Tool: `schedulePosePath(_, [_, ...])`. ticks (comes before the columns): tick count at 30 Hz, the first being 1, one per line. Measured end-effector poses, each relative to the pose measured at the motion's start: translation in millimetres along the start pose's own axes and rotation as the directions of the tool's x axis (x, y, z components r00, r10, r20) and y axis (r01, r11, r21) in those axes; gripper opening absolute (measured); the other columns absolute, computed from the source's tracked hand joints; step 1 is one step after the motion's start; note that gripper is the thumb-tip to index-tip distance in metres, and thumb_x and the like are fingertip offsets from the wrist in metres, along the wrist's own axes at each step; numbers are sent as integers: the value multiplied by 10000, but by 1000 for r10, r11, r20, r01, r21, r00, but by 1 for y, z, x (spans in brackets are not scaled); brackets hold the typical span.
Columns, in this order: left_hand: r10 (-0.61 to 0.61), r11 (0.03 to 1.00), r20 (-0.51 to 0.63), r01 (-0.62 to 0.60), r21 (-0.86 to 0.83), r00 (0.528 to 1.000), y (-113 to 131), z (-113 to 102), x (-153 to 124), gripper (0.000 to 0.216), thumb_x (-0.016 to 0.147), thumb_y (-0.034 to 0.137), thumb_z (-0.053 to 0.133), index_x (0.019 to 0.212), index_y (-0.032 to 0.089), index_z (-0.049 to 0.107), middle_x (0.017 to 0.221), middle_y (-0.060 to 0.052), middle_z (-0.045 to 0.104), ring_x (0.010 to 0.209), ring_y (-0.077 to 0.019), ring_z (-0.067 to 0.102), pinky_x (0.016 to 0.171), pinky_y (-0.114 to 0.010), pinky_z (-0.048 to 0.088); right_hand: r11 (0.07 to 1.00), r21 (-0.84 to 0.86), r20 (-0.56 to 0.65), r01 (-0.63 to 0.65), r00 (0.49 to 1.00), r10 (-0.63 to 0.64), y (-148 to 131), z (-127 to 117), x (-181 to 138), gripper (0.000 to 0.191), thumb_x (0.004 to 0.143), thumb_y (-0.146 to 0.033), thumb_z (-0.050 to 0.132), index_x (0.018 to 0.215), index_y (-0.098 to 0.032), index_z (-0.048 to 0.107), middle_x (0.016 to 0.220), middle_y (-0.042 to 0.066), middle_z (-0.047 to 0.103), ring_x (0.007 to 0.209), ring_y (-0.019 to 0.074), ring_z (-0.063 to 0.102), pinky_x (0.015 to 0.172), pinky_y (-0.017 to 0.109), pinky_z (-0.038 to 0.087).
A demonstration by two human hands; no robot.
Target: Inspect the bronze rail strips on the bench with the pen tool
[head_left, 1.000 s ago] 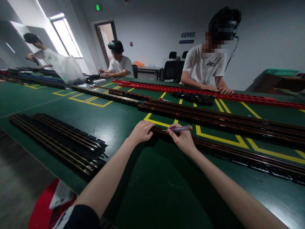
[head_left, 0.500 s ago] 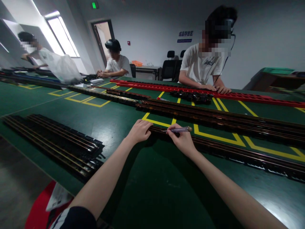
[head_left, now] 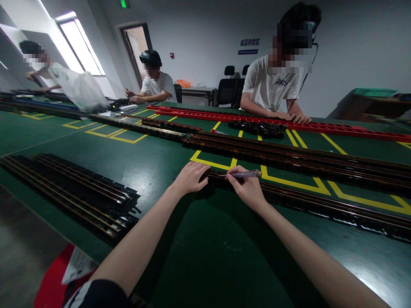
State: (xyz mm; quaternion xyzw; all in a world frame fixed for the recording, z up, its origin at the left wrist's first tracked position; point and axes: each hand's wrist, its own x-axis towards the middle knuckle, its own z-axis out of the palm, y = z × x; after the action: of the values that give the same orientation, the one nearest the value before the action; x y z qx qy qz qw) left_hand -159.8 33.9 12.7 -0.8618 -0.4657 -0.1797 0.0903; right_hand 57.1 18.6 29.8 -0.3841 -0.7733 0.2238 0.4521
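A slim screwdriver (head_left: 245,174) with a translucent purplish handle is pinched in my right hand (head_left: 247,188). Its thin tip points left, down at a long dark rail (head_left: 308,201) with copper-coloured strips, lying across the green table. At the rail's left end is my left hand (head_left: 191,179), thumb on the near side and fingers on the far side, steadying it. The fingertips of this hand are partly hidden by the rail's dark edge. Whether the tip touches a screw is too small to see.
More dark rails (head_left: 289,156) lie just beyond, and a stack of rails (head_left: 73,192) is at the left. Farther back are a red slotted frame (head_left: 205,115) and a black clustered part (head_left: 257,128). Co-workers (head_left: 272,85) stand or sit across the green table (head_left: 154,156).
My left hand has shifted slightly right, and its thumb now stands farther from the fingers. My right hand and the screwdriver have barely moved. The view has tilted a little.
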Motion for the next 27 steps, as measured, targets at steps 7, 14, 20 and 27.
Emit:
schedulePosePath(7, [-14,1000,-16,14,0,1000,1,0,0,367,869,330,467,1140,121,600,1124,-132,669,1030,-271,603,915,-422,450,1000,-12,-13,-2,1000,2,-3,-2,-1,87,834,-253,550,758,-214,570,741,28,650,711,190,622,658,328,489])
schedulePosePath(14, [-19,1000,-21,20,19,1000,2,1,1,380,874,384,482,1128,129,605,1093,-122,676,1006,-269,608,909,-416,453,1000,-18,-41,9,999,-10,-1,-4,-2,89,835,-256,544,763,-211,568,742,34,650,711,191,621,672,331,482])
schedulePosePath(20, [-19,1000,-31,20,22,999,1,2,2,380,870,409,498,1114,137,604,1089,-116,676,999,-267,608,898,-409,454,999,-31,-29,6,1000,-7,-3,-4,-4,94,842,-256,532,760,-216,553,739,29,641,710,190,620,663,323,482])
schedulePosePath(27, [-21,999,-54,23,30,998,0,6,2,347,860,409,517,1096,167,598,1078,-99,676,985,-256,608,884,-403,450,999,-39,-14,7,1000,-7,-2,-4,-4,87,840,-251,534,763,-216,553,747,25,645,718,191,624,669,323,483])
